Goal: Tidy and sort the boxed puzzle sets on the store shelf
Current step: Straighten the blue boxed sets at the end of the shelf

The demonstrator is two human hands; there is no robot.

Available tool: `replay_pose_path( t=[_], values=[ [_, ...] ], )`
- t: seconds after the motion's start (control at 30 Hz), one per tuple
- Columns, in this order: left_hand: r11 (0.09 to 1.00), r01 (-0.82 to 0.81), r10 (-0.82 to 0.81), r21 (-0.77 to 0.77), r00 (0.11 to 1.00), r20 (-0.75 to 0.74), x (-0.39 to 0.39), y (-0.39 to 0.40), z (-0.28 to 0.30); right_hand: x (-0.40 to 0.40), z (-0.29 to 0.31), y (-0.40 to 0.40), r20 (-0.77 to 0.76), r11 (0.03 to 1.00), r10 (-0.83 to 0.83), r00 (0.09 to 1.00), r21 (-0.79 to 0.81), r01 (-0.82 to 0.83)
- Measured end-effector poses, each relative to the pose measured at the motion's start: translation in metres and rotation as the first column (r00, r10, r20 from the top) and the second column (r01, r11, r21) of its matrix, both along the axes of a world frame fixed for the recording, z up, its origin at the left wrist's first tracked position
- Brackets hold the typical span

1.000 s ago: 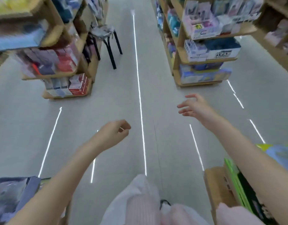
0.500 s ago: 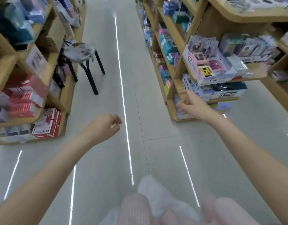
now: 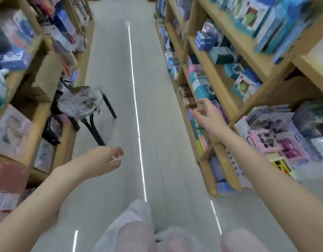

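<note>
- Here, my left hand [image 3: 102,161] hangs over the grey aisle floor [image 3: 119,88], fingers loosely curled and relaxed, holding nothing.
- My right hand [image 3: 207,113] reaches toward the wooden shelf unit [image 3: 220,91] on my right, fingers spread and slack, nothing in its grasp; whether the fingertips touch the shelf edge I cannot tell.
- The boxed puzzle sets [image 3: 277,142] lie stacked on that unit's shelves, pink and blue boxes, blurred, close beside my right forearm.
- On my left stands a second shelf unit [image 3: 37,110] stocked with boxes.
- A black-legged stool [image 3: 84,106] with a crumpled plastic bag on it stands just beside the left shelves.
</note>
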State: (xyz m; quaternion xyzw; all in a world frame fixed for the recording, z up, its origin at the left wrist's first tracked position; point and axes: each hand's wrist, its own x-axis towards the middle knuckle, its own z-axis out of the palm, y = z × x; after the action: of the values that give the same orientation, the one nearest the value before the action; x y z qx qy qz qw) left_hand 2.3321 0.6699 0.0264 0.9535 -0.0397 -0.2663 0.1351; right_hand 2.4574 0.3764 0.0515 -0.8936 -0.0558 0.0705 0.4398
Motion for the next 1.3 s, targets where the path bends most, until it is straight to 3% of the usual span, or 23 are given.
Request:
replay_pose_path(
  t=[0.07, 0.13, 0.2, 0.27, 0.4, 0.6, 0.73, 0.87, 0.93, 1.17, 1.3],
  values=[
    [0.994, 0.048, -0.049, 0.099, 0.999, 0.008, 0.074, 0.025, -0.003, 0.068, 0.006, 0.016, 0.159, 0.984, 0.062, 0.985, -0.172, -0.035],
    [0.978, 0.073, -0.103, 0.195, 0.983, 0.151, 0.160, 0.051, 0.000, 0.140, 0.010, 0.024, 0.327, 0.960, 0.055, 0.943, -0.276, 0.040],
    [0.988, 0.084, -0.122, 0.127, 0.936, 0.329, 0.243, 0.065, 0.007, 0.199, 0.018, 0.027, 0.452, 0.932, -0.047, 0.891, -0.302, 0.203],
    [0.994, 0.100, -0.067, -0.050, 0.888, 0.455, 0.325, 0.071, 0.022, 0.253, 0.032, 0.035, 0.514, 0.914, -0.124, 0.849, -0.274, 0.299],
    [0.935, 0.248, -0.108, -0.253, 0.880, 0.462, 0.463, 0.047, 0.052, 0.338, 0.053, 0.035, 0.482, 0.898, -0.222, 0.847, -0.237, 0.370],
    [0.844, 0.512, -0.365, -0.160, 0.767, 0.527, 0.644, 0.006, 0.057, 0.459, 0.061, 0.004, 0.543, 0.804, -0.372, 0.753, -0.216, 0.553],
    [0.818, 0.554, -0.373, -0.155, 0.715, 0.591, 0.752, -0.007, 0.064, 0.540, 0.070, -0.001, 0.595, 0.754, -0.381, 0.707, -0.243, 0.611],
    [0.783, 0.565, -0.249, -0.259, 0.667, 0.703, 0.848, -0.021, 0.086, 0.614, 0.084, 0.000, 0.609, 0.709, -0.413, 0.677, -0.252, 0.659],
    [0.755, 0.587, -0.231, -0.292, 0.655, 0.719, 0.897, -0.033, 0.090, 0.650, 0.089, -0.004, 0.630, 0.668, -0.436, 0.643, -0.252, 0.700],
    [0.593, 0.747, -0.413, -0.301, 0.603, 0.683, 1.057, -0.074, 0.063, 0.743, 0.066, -0.013, 0.546, 0.446, -0.664, 0.511, -0.259, 0.857],
    [0.481, 0.823, -0.496, -0.303, 0.541, 0.679, 1.123, -0.099, 0.073, 0.776, 0.070, -0.009, 0.531, 0.358, -0.713, 0.458, -0.287, 0.889]
  ],
)
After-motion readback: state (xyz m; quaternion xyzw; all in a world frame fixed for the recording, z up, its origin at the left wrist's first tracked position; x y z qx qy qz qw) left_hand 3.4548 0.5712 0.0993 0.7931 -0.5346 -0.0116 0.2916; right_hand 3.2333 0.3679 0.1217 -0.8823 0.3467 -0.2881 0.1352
